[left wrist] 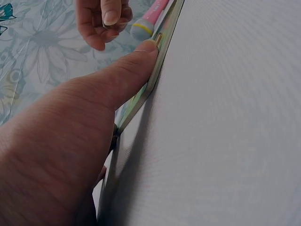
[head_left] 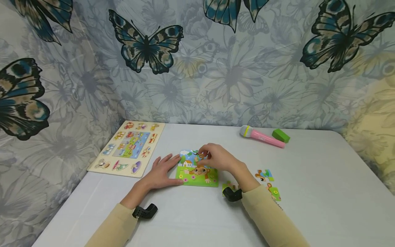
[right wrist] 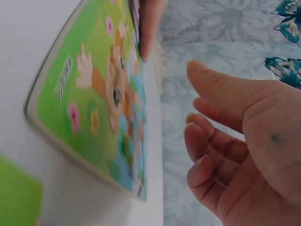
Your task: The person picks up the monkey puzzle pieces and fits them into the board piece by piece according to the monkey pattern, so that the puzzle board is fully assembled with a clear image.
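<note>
Steadily, we should brace the monkey puzzle (head_left: 197,171) with our spread left hand (head_left: 160,173), letting our right hand (head_left: 220,158), empty and loosely curled, press lightly.

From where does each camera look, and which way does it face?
Head: worn on the head, facing forward and down at the monkey puzzle; left hand, right hand and sleeves show.
Left wrist: on that wrist, facing the puzzle's edge; both hands show.
Right wrist: on that wrist, facing the puzzle; both hands partly show.
Shared: head and left wrist show the pink microphone.
</note>
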Motion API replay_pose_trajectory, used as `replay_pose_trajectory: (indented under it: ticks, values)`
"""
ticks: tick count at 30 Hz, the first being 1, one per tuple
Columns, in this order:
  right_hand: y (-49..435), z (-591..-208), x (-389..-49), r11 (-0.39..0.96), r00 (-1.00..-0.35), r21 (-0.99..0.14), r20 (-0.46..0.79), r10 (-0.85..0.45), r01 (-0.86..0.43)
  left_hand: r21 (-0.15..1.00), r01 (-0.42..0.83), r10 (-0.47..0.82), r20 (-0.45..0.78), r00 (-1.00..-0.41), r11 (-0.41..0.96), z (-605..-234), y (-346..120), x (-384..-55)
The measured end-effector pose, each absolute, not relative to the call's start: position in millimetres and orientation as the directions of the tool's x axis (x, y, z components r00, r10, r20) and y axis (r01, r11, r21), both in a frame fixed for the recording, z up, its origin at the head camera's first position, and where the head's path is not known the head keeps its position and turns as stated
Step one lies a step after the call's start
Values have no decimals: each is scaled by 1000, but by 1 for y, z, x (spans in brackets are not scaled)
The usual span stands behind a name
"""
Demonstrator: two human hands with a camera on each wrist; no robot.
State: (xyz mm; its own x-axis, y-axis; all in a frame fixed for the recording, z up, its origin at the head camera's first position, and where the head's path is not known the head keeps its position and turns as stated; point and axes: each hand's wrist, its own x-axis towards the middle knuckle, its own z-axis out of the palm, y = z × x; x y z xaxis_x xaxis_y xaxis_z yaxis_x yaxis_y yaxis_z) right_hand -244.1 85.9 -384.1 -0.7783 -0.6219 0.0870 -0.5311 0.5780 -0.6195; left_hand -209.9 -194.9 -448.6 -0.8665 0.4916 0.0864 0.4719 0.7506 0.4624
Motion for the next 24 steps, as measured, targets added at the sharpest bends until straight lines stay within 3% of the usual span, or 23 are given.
replay_pose_trajectory:
  ticks: [8, 24]
  values:
    - [116, -384, -239, 541, -766, -635, 127, -631, -551, 466, 478, 495, 96, -864, 745, -449, -196, -209]
    - [194, -394, -219, 566, -821, -662, 134, -555, -491, 463, 467, 487, 85, -869, 753, -446, -196, -209]
